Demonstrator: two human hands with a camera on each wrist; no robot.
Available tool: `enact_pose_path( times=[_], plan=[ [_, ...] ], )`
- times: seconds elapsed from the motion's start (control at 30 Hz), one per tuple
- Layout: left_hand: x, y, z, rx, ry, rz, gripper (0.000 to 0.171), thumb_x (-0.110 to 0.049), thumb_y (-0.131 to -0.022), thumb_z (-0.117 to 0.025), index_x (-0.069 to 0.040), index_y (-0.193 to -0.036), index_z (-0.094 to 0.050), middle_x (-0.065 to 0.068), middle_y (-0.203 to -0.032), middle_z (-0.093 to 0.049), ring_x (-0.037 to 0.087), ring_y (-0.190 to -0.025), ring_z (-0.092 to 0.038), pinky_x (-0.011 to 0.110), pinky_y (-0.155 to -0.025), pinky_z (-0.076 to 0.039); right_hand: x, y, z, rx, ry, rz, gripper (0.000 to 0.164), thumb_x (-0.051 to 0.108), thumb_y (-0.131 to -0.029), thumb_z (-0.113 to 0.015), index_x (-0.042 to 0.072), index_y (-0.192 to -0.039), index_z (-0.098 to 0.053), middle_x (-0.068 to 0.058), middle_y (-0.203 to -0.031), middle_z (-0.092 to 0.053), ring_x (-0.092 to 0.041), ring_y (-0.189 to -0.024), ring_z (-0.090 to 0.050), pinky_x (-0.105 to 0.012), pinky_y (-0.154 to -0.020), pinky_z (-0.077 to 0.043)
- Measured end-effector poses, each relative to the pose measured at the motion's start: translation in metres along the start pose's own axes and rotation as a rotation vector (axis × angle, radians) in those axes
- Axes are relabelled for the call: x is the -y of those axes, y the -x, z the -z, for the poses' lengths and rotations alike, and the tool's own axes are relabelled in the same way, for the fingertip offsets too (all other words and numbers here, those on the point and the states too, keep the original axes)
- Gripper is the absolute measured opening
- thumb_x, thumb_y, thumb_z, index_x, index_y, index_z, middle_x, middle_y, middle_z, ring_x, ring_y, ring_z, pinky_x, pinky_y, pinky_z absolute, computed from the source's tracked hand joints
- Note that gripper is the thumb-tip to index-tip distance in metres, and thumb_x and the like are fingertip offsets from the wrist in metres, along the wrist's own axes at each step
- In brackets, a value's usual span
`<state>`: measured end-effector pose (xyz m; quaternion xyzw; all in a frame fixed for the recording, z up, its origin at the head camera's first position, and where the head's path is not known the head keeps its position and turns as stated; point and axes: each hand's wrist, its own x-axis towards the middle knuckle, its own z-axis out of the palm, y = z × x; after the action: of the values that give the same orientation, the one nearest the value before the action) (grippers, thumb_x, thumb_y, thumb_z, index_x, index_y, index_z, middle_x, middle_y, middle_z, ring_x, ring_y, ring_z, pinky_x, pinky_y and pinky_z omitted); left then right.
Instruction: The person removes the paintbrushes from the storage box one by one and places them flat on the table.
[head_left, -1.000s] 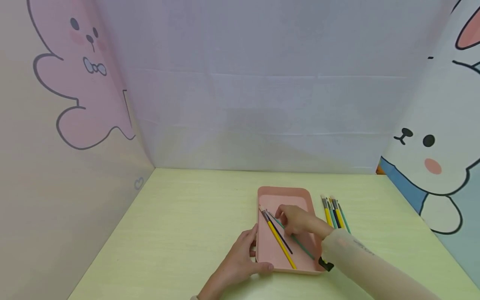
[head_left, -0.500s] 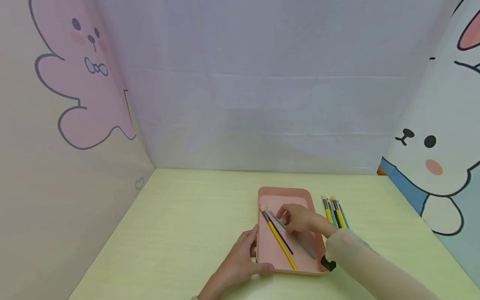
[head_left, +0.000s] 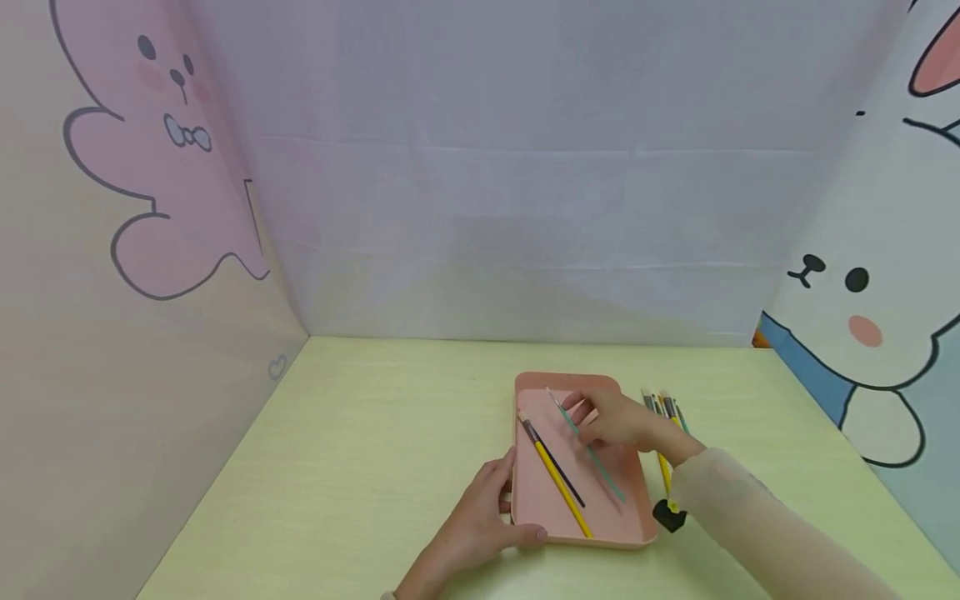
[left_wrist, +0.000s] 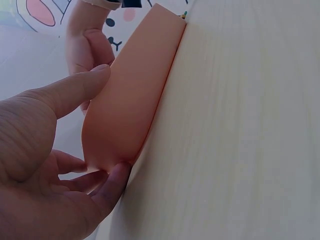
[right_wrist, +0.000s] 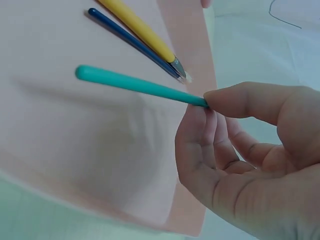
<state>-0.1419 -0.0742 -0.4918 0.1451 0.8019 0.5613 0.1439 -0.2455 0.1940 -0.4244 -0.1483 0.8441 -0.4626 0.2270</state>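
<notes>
A shallow pink tray (head_left: 567, 381) lies on the table. My left hand (head_left: 478, 510) holds its near-left corner, thumb at the near rim and fingers along the outer side wall (left_wrist: 131, 85). Over the tray, my right hand (head_left: 613, 417) pinches a thin green-handled paintbrush (head_left: 606, 478) between thumb and fingertips. The brush slants with its bristle end toward the back, and its shadow falls on the tray floor. Left of it in the tray lie a yellow-handled paintbrush (head_left: 564, 490) and a slim dark blue one (right_wrist: 131, 43), side by side.
Just right of the tray, several more paintbrushes (head_left: 670, 407) lie in a bunch on the table, partly hidden by the right forearm. A black piece (head_left: 670, 515) sits at the right wrist. Printed cloth walls (head_left: 465, 250) enclose the table's back and sides.
The right hand has lifted the green paintbrush off the tray floor and shifted slightly right and back. The green brush now stands apart from the other two. The left hand has stayed put.
</notes>
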Motion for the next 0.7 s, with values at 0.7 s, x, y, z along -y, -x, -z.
enact_pose_path(
  times=[0.7],
  plan=[
    [-0.003,0.001,0.002,-0.010,-0.018,0.020,0.118,-0.022,-0.076,-0.099,-0.017,-0.170,-0.028,0.008,-0.154,-0.045,0.018,-0.109,-0.061,0.030,-0.090,-0.056,-0.006,0.037,0.045,-0.084,-0.066,-0.061,0.058,0.000,-0.096,-0.067,-0.007,-0.149,-0.044,-0.025,-0.125,-0.053,-0.029,-0.095,-0.063,-0.042,-0.087,-0.060]
  ],
)
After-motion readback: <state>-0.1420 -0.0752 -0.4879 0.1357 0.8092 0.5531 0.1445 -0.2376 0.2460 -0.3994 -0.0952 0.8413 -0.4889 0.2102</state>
